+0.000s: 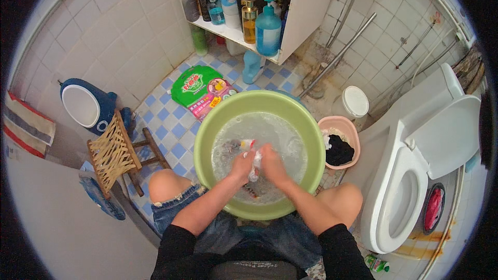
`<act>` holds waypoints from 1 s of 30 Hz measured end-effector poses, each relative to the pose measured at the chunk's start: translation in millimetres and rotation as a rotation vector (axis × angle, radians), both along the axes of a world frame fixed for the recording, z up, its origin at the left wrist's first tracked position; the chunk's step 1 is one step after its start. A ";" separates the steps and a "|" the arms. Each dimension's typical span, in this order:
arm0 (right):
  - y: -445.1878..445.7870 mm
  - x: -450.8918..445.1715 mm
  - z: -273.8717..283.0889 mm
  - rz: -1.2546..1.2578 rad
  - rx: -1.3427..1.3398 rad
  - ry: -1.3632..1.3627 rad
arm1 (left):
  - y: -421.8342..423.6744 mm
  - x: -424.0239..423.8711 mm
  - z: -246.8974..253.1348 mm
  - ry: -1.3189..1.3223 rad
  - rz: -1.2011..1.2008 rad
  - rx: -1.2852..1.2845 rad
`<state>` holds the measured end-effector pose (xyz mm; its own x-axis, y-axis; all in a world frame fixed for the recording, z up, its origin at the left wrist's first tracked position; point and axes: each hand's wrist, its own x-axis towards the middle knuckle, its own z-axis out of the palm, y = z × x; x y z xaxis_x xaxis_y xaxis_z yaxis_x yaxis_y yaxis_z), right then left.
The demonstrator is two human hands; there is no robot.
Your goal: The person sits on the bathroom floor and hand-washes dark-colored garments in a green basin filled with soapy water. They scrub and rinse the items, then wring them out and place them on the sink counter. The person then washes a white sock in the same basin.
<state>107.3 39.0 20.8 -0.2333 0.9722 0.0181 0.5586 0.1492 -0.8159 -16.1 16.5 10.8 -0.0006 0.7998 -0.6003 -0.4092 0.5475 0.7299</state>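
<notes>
A large green plastic basin (203, 124) of cloudy, sudsy water stands between the person's knees. Over its middle, my left hand (242, 166) grips a wet white cloth (255, 169). Close beside it on the right, my right hand (271, 161) is blurred and closed around the upper part of the same cloth. A patterned piece of fabric (233, 146) with red, yellow and white parts lies in the water behind my left hand. Dark, patterned fabric (249, 191) shows in the water nearer the person. How far the cloth reaches under the hands is hidden.
A pink basin (358, 140) with black and white cloth stands right of the green one. Behind lie a green and pink detergent pouch (200, 89) and a shelf (233, 33) of bottles. A woven folding stool (116, 151) is at left, a white toilet (400, 198) at right.
</notes>
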 end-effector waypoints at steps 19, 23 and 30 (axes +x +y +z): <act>-14.8 -13.2 25.4 0.150 -0.024 -0.023 | 1.3 -1.6 -12.9 0.057 0.087 0.162; 23.2 24.6 -27.9 -0.097 -0.080 0.129 | 0.9 7.0 27.5 0.113 0.012 0.081; 27.6 26.8 31.0 0.068 -0.554 0.950 | 7.7 -29.4 16.4 0.289 -0.240 0.442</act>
